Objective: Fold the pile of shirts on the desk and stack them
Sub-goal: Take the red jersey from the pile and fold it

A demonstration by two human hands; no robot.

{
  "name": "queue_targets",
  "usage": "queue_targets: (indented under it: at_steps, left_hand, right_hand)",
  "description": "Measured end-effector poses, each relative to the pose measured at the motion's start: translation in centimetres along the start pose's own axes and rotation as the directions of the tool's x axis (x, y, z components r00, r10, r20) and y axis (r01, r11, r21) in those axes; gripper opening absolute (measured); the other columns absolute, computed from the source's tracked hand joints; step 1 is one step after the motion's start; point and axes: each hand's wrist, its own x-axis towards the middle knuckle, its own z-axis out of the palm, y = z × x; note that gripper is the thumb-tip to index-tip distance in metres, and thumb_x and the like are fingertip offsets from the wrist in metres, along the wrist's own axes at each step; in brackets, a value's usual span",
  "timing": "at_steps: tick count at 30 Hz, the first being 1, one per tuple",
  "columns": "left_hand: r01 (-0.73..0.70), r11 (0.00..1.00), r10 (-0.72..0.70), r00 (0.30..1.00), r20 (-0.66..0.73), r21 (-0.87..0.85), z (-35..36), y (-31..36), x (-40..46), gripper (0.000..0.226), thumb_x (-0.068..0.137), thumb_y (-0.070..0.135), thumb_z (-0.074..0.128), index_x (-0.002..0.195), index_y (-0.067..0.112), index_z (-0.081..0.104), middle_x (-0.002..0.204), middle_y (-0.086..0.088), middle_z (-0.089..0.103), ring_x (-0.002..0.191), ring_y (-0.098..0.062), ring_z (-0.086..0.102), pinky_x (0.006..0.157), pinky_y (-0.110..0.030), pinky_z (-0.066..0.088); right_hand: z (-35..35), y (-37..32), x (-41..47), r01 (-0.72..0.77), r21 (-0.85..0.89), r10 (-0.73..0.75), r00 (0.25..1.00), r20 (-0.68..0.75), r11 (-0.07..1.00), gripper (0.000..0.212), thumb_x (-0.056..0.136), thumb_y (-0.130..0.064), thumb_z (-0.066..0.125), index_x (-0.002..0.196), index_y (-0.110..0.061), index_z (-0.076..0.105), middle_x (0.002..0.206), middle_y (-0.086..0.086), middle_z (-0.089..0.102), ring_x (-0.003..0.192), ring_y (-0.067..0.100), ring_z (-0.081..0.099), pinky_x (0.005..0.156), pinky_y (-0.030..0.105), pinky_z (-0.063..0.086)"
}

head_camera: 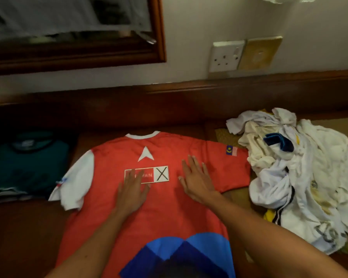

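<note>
folded teal shirt (26, 163) far left on desk (18, 227) | red shirt (149, 207) flat at centre, collar toward wall, long axis running away from person | left hand (132, 194) and right hand (197, 183) both flat, fingers straight, pressing its chest | white sleeve (76, 183) nearer left hand | unfolded pile (301, 177) right

One red shirt (165, 197), one folded teal shirt (28, 165), one pile (301, 177).

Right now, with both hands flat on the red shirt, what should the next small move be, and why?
Probably fold one sleeve inward. The red shirt lies spread flat, with the left hand and right hand open on it, and both sleeves are unfolded. The white pile waits.
</note>
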Motion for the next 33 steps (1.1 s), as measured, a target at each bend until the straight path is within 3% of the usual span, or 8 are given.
queue_targets:
  at_steps: [5,8,13,16,18,24,28,33]
  left_hand:
    - [0.179,0.969,-0.214,0.950,-0.225,-0.168,-1.5,-9.5,-4.6,0.055,0.081,0.033,0.043,0.119,-0.002,0.062,0.122,-0.027,0.061,0.117,-0.046,0.056,0.096,-0.057,0.046]
    - [0.306,0.876,-0.433,0.838,-0.331,-0.371,-3.2,-14.0,-6.6,0.040,0.082,0.021,0.052,0.114,-0.001,0.063,0.115,-0.025,0.062,0.111,-0.042,0.056,0.096,-0.046,0.045]
    - [0.466,0.462,-0.782,0.616,-0.099,-0.754,-5.7,-18.9,-7.9,0.025,0.089,0.017,0.063,0.110,0.004,0.061,0.107,-0.018,0.066,0.101,-0.036,0.060,0.084,-0.039,0.045]
    - [0.444,0.113,-0.839,0.522,0.155,-0.889,-5.8,-21.9,-6.3,0.044,0.085,0.037,0.070,0.110,0.002,0.062,0.108,-0.017,0.066,0.099,-0.035,0.063,0.084,-0.040,0.050]
    - [0.445,0.048,-0.834,0.510,0.209,-0.894,-5.7,-23.2,-5.0,0.048,0.080,0.042,0.073,0.108,0.004,0.065,0.106,-0.015,0.067,0.096,-0.035,0.063,0.083,-0.041,0.052]
    - [0.392,0.246,-0.809,0.587,0.035,-0.887,-7.1,-23.6,-3.6,0.013,0.089,0.022,0.063,0.096,0.013,0.068,0.097,-0.010,0.070,0.083,-0.025,0.061,0.072,-0.033,0.047]
    - [0.237,0.516,-0.738,0.611,-0.286,-0.823,-8.6,-23.9,-2.6,0.028,0.082,0.038,0.049,0.096,0.020,0.065,0.095,0.001,0.060,0.090,-0.019,0.056,0.075,-0.035,0.049]
    - [0.159,0.700,-0.628,0.602,-0.494,-0.696,-12.8,-25.1,0.3,0.039,0.091,0.042,0.037,0.102,0.013,0.062,0.097,-0.007,0.068,0.093,-0.028,0.060,0.077,-0.037,0.047]
  right_hand:
    - [2.8,-7.4,0.6,0.148,-0.018,-0.146,0.985,0.097,0.989,0.084,0.082,-0.054,0.001,0.154,-0.015,0.021,0.163,0.013,0.010,0.151,0.026,0.004,0.119,0.049,0.012]
    - [4.0,-12.3,1.6,0.229,-0.048,-0.220,0.964,0.151,0.972,0.068,0.094,-0.049,0.018,0.152,-0.014,0.025,0.162,0.013,0.012,0.151,0.027,0.006,0.118,0.048,0.014]
    - [4.2,-20.3,3.8,0.325,-0.051,-0.305,0.923,0.235,0.944,0.059,0.100,-0.036,0.040,0.153,-0.020,0.019,0.163,0.011,0.007,0.150,0.028,0.004,0.118,0.050,0.017]
    - [3.9,-24.8,6.1,0.370,-0.052,-0.349,0.908,0.232,0.928,0.057,0.099,-0.036,0.042,0.151,-0.019,0.025,0.161,0.011,0.012,0.149,0.029,0.011,0.117,0.049,0.022]
    - [3.8,-27.4,7.9,0.397,-0.063,-0.375,0.900,0.220,0.916,0.057,0.099,-0.035,0.043,0.150,-0.017,0.027,0.161,0.012,0.015,0.148,0.029,0.015,0.118,0.046,0.023]
    - [3.9,-34.3,13.3,0.468,-0.035,-0.434,0.843,0.317,0.883,0.057,0.095,-0.023,0.050,0.149,-0.015,0.033,0.160,0.012,0.020,0.140,0.032,0.030,0.109,0.040,0.037]
    - [4.6,-36.8,16.7,0.467,-0.040,-0.431,0.842,0.324,0.883,0.054,0.092,-0.019,0.053,0.144,-0.021,0.040,0.144,0.012,0.037,0.125,0.035,0.043,0.096,0.043,0.046]
    - [5.7,-38.0,21.4,0.444,0.043,-0.437,0.852,0.288,0.895,0.045,0.090,-0.044,0.038,0.099,-0.012,0.069,0.103,0.015,0.062,0.098,0.035,0.056,0.077,0.037,0.042]
